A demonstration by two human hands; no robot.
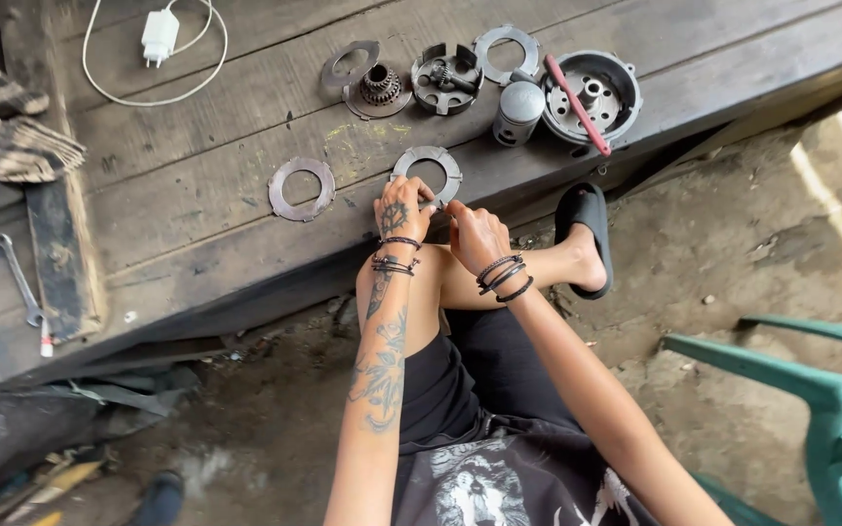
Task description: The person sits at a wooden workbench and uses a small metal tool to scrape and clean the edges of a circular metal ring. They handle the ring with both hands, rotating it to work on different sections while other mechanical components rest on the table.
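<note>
A grey ring-shaped clutch plate (428,171) lies flat on the dark wooden platform (197,136), close to its front edge. The left hand (401,208) rests at the near rim of this plate, fingertips curled onto the metal and touching it. The right hand (473,234) sits just beside the plate's near right side, fingers bent inward toward the left hand; whether it pinches something small or is empty I cannot tell. Both wrists carry dark bead bracelets.

Left of the plate, a second flat ring plate (301,188) lies apart from it. Beyond the plate, further back on the boards, stand a toothed gear hub on a disc (378,89), a slotted clutch basket (446,78), another thin ring (506,51), a silver piston (519,112) and a round drum housing (592,93) with a red-handled tool (577,103) laid across it. Far back left of the plate lies a white charger with cable (160,37). Well to the plate's left, a wrench (18,279) lies near the platform edge. Right of the plate, a foot in a black sandal (589,237) rests against the platform. A green plastic chair (821,399) stands well away on the right.
</note>
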